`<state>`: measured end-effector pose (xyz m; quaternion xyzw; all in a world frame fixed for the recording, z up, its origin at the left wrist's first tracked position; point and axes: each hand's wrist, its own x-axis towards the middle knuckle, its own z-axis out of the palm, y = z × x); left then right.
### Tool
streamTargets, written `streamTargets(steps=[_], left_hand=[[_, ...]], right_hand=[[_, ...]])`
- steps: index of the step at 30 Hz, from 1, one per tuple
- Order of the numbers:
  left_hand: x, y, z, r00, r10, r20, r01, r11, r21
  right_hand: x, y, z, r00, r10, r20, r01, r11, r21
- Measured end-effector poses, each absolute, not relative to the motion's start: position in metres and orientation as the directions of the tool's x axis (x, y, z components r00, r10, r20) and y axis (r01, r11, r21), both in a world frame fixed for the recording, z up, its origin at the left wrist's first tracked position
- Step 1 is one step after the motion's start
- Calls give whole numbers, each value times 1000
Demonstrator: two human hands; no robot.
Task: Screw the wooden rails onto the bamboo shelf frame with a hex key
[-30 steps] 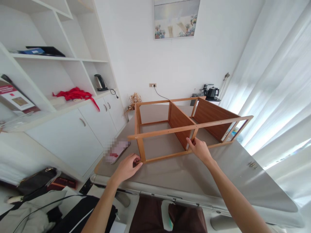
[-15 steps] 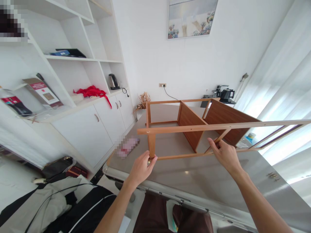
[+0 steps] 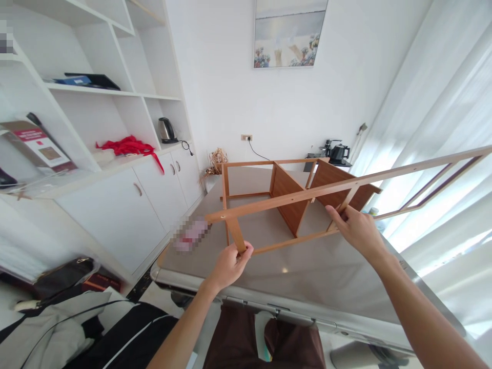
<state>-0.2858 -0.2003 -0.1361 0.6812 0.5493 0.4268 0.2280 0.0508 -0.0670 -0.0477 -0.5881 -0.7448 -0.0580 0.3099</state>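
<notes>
White shelf unit (image 3: pixel 77 120) left, grey tabletop (image 3: pixel 303 277) mid, white curtain (image 3: pixel 418 133) right, brown wooden frame (image 3: pixel 326 190) slanting above tabletop, ladder-like, right end higher, my left fingers (image 3: pixel 249 248) closed round its end slat, right fingers (image 3: pixel 334 216) wrapped round a middle crosspiece.

It's bright in here, daylight pouring through the white curtains (image 3: pixel 418 128) to the right of the right hand (image 3: pixel 359 230), nearly washed out where the folds glow. A small spot of glare sits on the grey tabletop (image 3: pixel 307 287), just right of the left hand (image 3: pixel 230 264). Left of that hand, coarse pixels blot a pinkish object (image 3: pixel 197 231); farther left, the shelving (image 3: pixel 88 46) leans, stretched.
</notes>
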Motion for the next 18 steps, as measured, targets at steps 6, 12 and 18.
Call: streamTargets(steps=[6,12,18], left_hand=[[-290,-195,-153,21,957,290,538,-255,804],[-299,-199,-167,47,966,256,600,-232,766],[-319,-206,-177,64,971,231,675,-213,707]], right_hand=[[48,-64,-62,-161,852,498,902,332,-277],[40,-57,-79,-179,879,443,905,324,-277],[32,-55,-91,-187,885,427,915,315,-252]])
